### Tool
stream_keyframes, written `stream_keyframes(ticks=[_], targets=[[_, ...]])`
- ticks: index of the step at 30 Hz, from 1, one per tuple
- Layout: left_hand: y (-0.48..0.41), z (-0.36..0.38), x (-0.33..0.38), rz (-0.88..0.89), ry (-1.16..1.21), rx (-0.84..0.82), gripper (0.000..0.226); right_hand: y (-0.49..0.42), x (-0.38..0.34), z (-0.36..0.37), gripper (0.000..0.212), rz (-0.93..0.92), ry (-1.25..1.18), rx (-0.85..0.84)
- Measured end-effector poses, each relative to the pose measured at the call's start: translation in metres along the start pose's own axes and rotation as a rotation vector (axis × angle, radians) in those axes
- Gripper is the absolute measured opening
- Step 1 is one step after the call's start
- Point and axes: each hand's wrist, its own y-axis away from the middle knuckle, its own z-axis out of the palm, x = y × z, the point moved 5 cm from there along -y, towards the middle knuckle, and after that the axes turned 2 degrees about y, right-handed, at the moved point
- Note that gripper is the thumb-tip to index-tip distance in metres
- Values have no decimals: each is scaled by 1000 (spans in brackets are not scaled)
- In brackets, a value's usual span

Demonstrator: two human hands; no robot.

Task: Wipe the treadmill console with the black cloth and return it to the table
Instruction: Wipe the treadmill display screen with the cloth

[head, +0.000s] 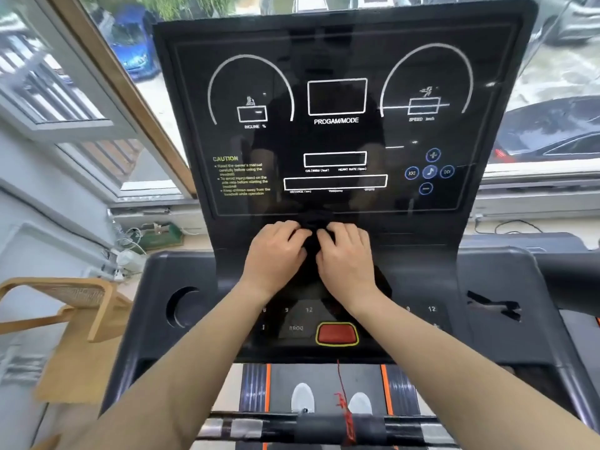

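The treadmill console [337,131] is a tall glossy black panel with white dials and display boxes, facing me in the middle of the view. A black cloth [313,245] is bunched against its lower edge, hard to tell apart from the dark surface. My left hand [276,251] and my right hand [344,254] sit side by side with fingers curled into the cloth, pressing it on the console just below the display. Part of the cloth hangs down under my right wrist.
A red stop button [337,333] with a yellow rim lies below my wrists. A round cup holder [183,306] sits at the left of the tray. A wooden chair [65,306] stands left of the treadmill. Windows surround the console. My white shoes [302,397] stand on the belt.
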Motion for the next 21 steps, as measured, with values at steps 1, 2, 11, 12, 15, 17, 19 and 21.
stream_keyframes(ticks=[1,2,11,12,15,17,19,21], targets=[[7,-7,-14,-22,-15,2,29,-4,-17,6,24,-26,-13,-18],[14,-14,-26,-42,-27,-1,30,-7,-32,11,24,-50,-16,-34],[6,-2,-4,-58,-47,0,25,-3,9,-2,26,-156,90,-3],[-1,6,12,-20,-27,-9,26,2,30,-9,27,-130,107,-6],[-29,33,67,44,39,-73,29,18,95,-31,26,-48,182,-19],[-47,51,99,71,75,-128,33,25,128,-42,27,24,217,-43],[-59,60,120,115,87,-166,37,29,150,-51,28,88,213,-46],[-67,57,132,150,96,-148,42,24,164,-63,26,141,180,20]])
